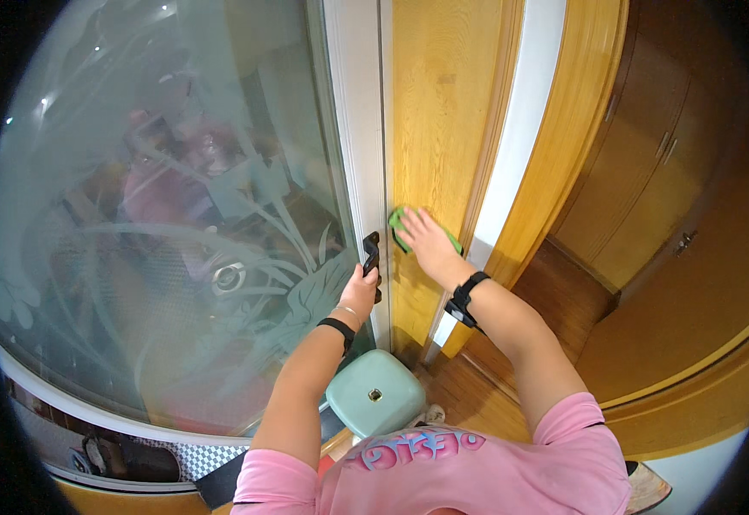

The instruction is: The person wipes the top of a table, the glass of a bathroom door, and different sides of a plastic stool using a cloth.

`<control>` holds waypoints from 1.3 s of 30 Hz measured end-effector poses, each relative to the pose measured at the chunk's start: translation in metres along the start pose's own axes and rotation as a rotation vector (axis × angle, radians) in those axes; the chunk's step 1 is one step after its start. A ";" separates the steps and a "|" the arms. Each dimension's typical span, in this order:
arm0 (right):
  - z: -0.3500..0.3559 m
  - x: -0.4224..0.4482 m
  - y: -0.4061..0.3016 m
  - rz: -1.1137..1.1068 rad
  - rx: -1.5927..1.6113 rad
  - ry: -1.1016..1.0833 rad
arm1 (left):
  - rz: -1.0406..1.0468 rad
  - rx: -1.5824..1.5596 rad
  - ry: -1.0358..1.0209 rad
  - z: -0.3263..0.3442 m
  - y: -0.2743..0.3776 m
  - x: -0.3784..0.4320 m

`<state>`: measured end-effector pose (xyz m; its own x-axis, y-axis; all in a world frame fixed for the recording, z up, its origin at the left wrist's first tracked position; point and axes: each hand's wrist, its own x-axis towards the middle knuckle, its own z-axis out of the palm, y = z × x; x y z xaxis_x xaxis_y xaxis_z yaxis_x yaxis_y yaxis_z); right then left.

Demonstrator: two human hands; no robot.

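Observation:
My left hand (360, 293) is wrapped around the lower part of a black door handle (371, 248). The handle sits on the white frame (365, 129) of a glass door (156, 270) etched with a pale plant pattern. Under the spread fingers of my right hand (430, 243), a green cloth (398, 222) lies pressed flat against a yellow wood-grain panel (445, 129) beside the door frame. Part of the cloth is hidden beneath the palm. A black band circles each wrist.
A mint-green square stool (378, 386) stands below my arms, close to the door. To the right, past a wooden door casing (542, 167), are brown cabinet doors (645, 167) and a brown door (690, 322) with a metal handle (686, 242). Wooden flooring (471, 399) shows beneath.

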<state>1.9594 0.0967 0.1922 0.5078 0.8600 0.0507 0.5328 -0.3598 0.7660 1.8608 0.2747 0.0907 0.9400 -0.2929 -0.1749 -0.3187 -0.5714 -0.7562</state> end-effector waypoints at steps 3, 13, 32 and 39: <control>0.016 0.003 -0.003 -0.090 -0.074 -0.018 | -0.010 0.019 -0.016 0.001 0.007 0.002; -0.014 0.043 0.080 0.352 0.207 0.327 | -0.045 0.024 -0.057 -0.015 0.011 -0.001; 0.057 0.046 0.062 0.370 0.497 0.467 | -0.160 0.111 0.017 -0.058 -0.119 0.122; 0.079 0.046 0.055 0.278 0.153 0.273 | -0.170 0.104 0.083 -0.041 -0.115 0.142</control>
<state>2.0657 0.0877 0.1863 0.4599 0.7793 0.4256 0.5058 -0.6239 0.5958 2.0260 0.2668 0.1787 0.9645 -0.2638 0.0100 -0.1382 -0.5368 -0.8323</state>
